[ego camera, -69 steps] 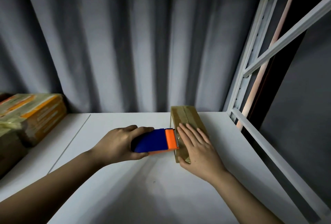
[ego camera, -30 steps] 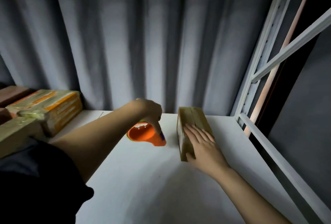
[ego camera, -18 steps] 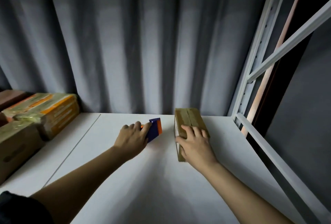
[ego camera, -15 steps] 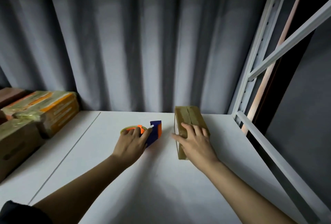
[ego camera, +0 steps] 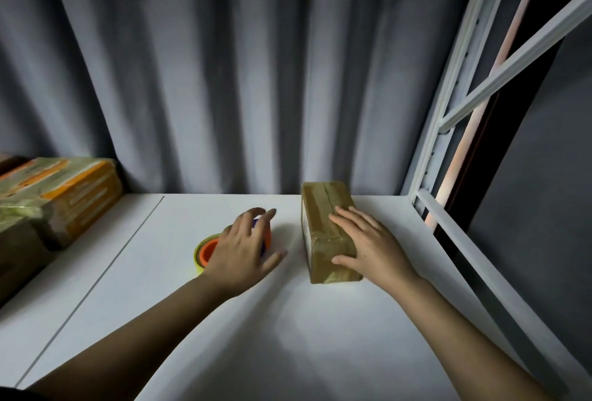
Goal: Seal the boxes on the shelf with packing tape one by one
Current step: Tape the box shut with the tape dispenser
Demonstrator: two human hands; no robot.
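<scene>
set the tape dispenser (ego camera: 205, 250) down mid-frame, left hand (ego camera: 245, 251) now loose over it; right hand (ego camera: 368, 245) flat on the small box (ego camera: 323, 208). box looks sealed, next one.

No text, brand, number or sign can be read anywhere in the head view. The small taped box (ego camera: 326, 227) near the back right of the shelf (ego camera: 288, 336) carries a pale label patch on its left side, but nothing on it resolves into letters. The stacked boxes (ego camera: 64, 195) at the shelf's left edge show orange and pale bands, likely printing, blurred beyond reading. The tape dispenser (ego camera: 208, 251) shows only plain orange, blue and yellow surfaces.
</scene>
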